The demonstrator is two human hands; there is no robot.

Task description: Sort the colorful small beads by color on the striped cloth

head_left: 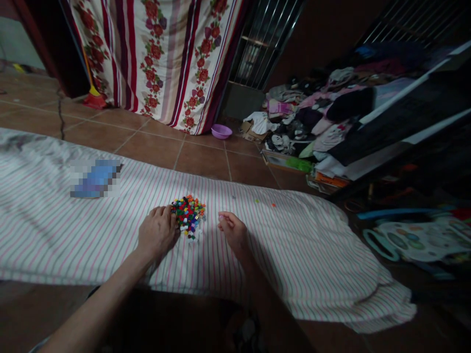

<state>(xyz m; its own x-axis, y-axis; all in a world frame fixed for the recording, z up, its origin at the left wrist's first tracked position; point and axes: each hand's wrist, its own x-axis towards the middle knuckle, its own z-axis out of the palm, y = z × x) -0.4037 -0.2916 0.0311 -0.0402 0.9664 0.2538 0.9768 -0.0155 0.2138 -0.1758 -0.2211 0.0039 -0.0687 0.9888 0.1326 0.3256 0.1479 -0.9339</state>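
Observation:
A heap of small multicoloured plastic pieces (189, 215) lies on a striped cloth (294, 245). Against the heap's left edge rests my left hand (158, 228), palm down, with its fingers lying over the cloth and touching the nearest pieces. To the right of the heap, my right hand (233, 233) is held in a pinch; a tiny pinkish piece (221, 216) shows at its fingertips. Beyond that hand, a grey piece (233, 196), a yellow-green piece (256, 200) and an orange piece (273, 205) lie apart from one another on the cloth.
A blurred blue flat object (96, 179) lies on the cloth at left. Behind are a floral curtain (154, 59), a purple basin (221, 131) and a broom (94, 98) on the tiled floor. Piled clothes (312, 113) and a pale plastic toy (415, 240) are at right.

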